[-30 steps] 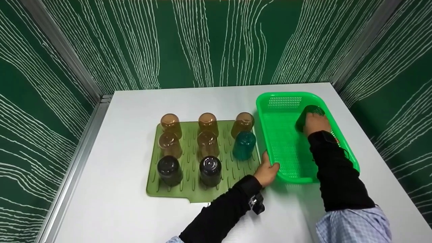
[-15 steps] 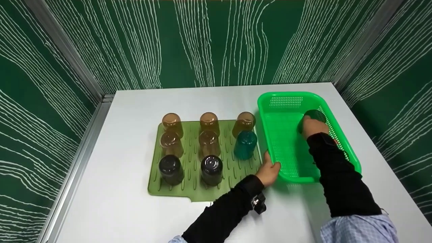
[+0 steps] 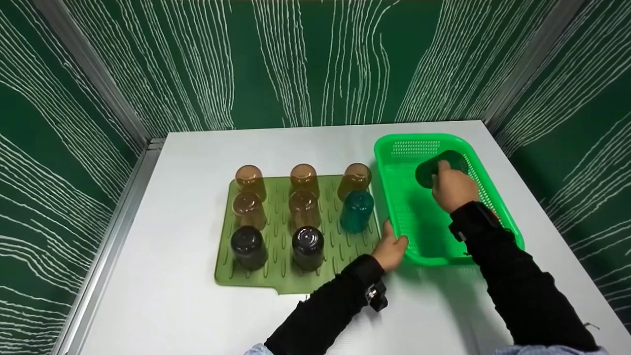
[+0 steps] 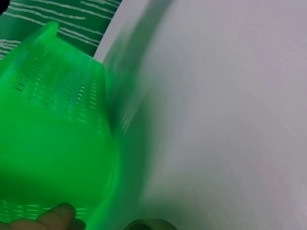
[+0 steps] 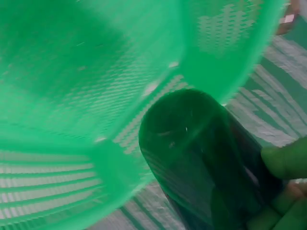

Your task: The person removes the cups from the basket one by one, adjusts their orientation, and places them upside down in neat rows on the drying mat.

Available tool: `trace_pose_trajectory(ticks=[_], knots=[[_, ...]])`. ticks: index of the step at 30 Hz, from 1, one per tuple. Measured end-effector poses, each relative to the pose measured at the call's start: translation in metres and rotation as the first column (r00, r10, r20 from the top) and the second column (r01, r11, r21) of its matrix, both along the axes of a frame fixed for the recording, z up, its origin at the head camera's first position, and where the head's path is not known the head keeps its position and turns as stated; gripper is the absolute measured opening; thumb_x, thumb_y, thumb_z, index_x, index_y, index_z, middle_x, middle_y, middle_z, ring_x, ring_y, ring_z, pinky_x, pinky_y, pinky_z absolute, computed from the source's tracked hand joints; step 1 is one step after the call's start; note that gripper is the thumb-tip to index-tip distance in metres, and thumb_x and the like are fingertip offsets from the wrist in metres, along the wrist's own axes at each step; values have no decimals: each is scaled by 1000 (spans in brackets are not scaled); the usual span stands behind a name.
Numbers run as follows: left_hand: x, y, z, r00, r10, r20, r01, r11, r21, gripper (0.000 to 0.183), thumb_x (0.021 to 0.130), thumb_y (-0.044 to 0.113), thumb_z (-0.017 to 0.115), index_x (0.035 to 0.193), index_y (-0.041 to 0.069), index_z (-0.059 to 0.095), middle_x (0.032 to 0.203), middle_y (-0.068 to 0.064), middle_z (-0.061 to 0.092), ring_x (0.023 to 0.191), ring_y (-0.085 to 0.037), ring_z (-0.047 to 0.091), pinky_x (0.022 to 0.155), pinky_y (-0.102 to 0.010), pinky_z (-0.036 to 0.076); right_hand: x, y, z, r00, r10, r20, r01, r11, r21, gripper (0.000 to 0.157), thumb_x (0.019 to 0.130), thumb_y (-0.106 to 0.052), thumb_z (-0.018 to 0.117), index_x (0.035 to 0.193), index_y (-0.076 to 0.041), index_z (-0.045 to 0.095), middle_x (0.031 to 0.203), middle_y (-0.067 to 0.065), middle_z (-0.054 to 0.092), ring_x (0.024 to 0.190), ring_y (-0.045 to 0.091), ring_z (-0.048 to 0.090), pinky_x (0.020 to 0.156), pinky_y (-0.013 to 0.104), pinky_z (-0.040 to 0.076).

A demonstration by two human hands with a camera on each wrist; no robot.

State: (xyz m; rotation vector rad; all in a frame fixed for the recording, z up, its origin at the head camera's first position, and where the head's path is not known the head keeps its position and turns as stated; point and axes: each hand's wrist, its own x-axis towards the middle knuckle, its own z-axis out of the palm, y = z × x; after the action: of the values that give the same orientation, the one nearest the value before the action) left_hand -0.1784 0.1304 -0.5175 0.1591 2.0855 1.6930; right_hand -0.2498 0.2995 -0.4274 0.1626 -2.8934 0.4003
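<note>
In the head view, my right hand (image 3: pixel 456 190) grips a dark see-through cup (image 3: pixel 426 173) and holds it tilted inside the green plastic basket (image 3: pixel 449 262). The right wrist view has this cup (image 5: pixel 192 143) close up, with its rounded end toward the basket floor and my thumb (image 5: pixel 287 160) and fingers around the other end. My left hand (image 3: pixel 390 250) holds the basket's front left corner. In the left wrist view, fingertips (image 4: pixel 57 216) lie against its outer wall (image 4: pixel 53 153).
Left of the basket lies an olive-green drying mat (image 3: pixel 251 279) with several upside-down cups in rows. Amber cups (image 3: pixel 304 181) are at the back, brownish cups (image 3: pixel 304 209) and a teal cup (image 3: pixel 357 212) in the middle, dark cups (image 3: pixel 308 249) in front.
The dark cup, in my right hand, has moved left and been raised and tilted from the basket's right side. My left hand stays at the corner. Mat and other cups are unchanged.
</note>
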Motion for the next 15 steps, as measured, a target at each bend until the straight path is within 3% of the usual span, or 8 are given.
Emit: trace_pose_trajectory(ticks=[3, 7, 11, 15], knots=[[0, -2, 0, 1000, 0, -8, 0, 1000, 13, 70, 104, 27, 38, 156, -2, 1, 162, -22, 16, 150, -29, 22, 122, -37, 22, 12, -11, 5, 993, 6, -122, -11, 999, -40, 33, 103, -11, 48, 125, 13, 46, 67, 24, 52, 49, 34, 44, 47, 42, 27], [1, -5, -1, 999, -1, -37, 3, 999, 43, 68, 105, 28, 39, 156, 0, 4, 160, -23, 23, 148, -31, 28, 120, -39, 27, 27, -23, 7, 964, 36, -263, -67, 992, -110, 33, 101, -10, 52, 125, 13, 48, 66, 24, 53, 48, 34, 43, 46, 42, 25], [2, -12, -3, 999, -29, -30, 30, 999, 42, 70, 106, 36, 41, 157, 3, 7, 162, -18, 21, 149, -30, 26, 120, -42, 27, 43, -35, 6, 925, 71, -374, -140, 977, -160, 24, 99, -6, 56, 116, 11, 52, 70, 24, 58, 50, 36, 48, 47, 47, 32], [2, -18, -1, 1000, -6, 0, 6, 997, 83, 71, 104, 39, 47, 157, 5, 14, 162, -17, 21, 148, -34, 28, 118, -45, 31, 59, -44, 4, 910, 102, -402, -203, 955, -216, 19, 98, -3, 57, 112, 9, 52, 82, 24, 64, 64, 39, 61, 57, 51, 45]])
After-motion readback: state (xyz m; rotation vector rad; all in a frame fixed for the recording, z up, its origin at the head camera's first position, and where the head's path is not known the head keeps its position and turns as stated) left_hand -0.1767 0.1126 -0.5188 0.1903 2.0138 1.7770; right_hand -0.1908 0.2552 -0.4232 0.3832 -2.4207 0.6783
